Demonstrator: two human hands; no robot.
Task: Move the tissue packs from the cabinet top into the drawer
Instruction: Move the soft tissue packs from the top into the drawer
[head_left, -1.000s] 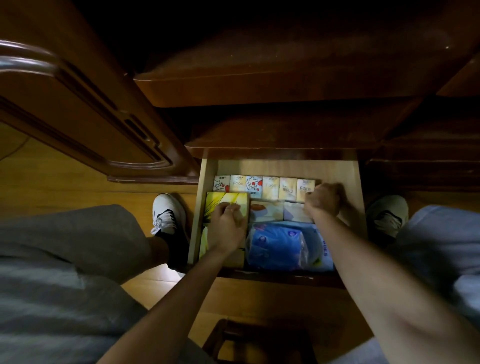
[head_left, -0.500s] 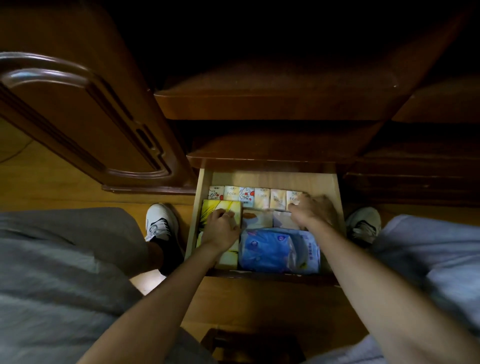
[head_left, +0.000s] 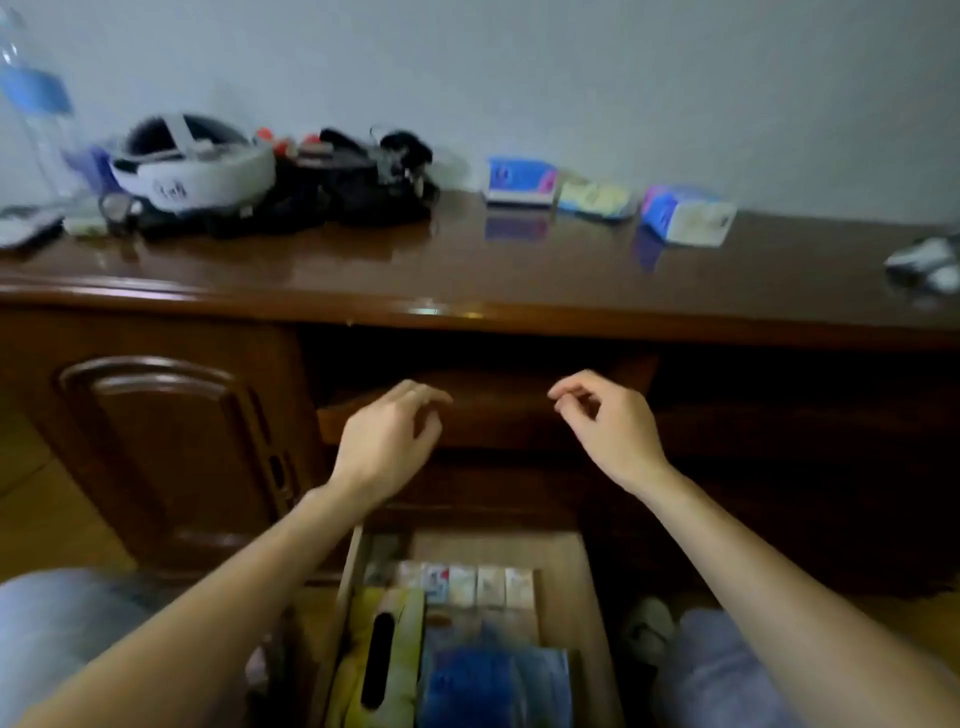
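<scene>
Head view is showing your left hand (head_left: 387, 441) and right hand (head_left: 608, 428) hanging empty, fingers loosely curled; be reaching squarely for the tissue packs (head_left: 522, 180) above the drawer (head_left: 592, 597).

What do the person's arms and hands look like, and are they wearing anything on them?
Both forearms are bare up to the frame edge: no sleeves show. The left hand and right hand wear no gloves, and no rings, watch or wristband are visible, though the picture is blurred.
</scene>
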